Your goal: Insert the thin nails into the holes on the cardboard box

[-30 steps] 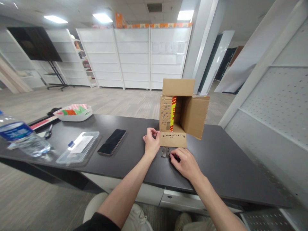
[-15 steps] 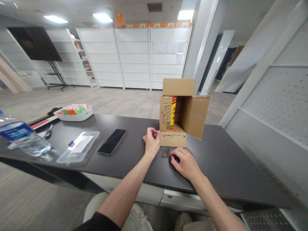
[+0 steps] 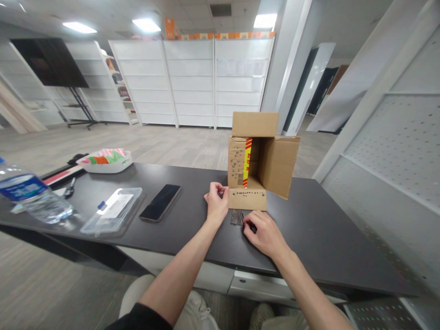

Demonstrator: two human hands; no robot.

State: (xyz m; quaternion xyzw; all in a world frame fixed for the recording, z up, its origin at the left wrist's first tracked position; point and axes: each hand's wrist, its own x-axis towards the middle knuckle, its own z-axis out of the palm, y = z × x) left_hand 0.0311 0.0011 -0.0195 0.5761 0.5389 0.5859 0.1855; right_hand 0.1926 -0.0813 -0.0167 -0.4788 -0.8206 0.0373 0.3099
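A cardboard box (image 3: 266, 158) stands on the dark desk with its flaps spread and its opening facing me. Its lower flap (image 3: 247, 204) lies toward me, with a row of small holes and a dark screw head near each end. Several metal screws (image 3: 236, 217) lie side by side just in front of that flap. My left hand (image 3: 217, 204) is closed by the flap's left edge, fingertips curled together; what they hold, if anything, is hidden. Low over the desk, my right hand (image 3: 263, 233) pinches at the right end of the screws; its fingertips hide what is between them.
Left of my hands lie a black phone (image 3: 160, 203) and a clear plastic case (image 3: 115, 211). A water bottle (image 3: 32, 192) tilts at the far left. Behind it are a white basket (image 3: 106, 167) of colourful packets and a pen (image 3: 69, 188). A perforated panel (image 3: 395, 137) rises on the right.
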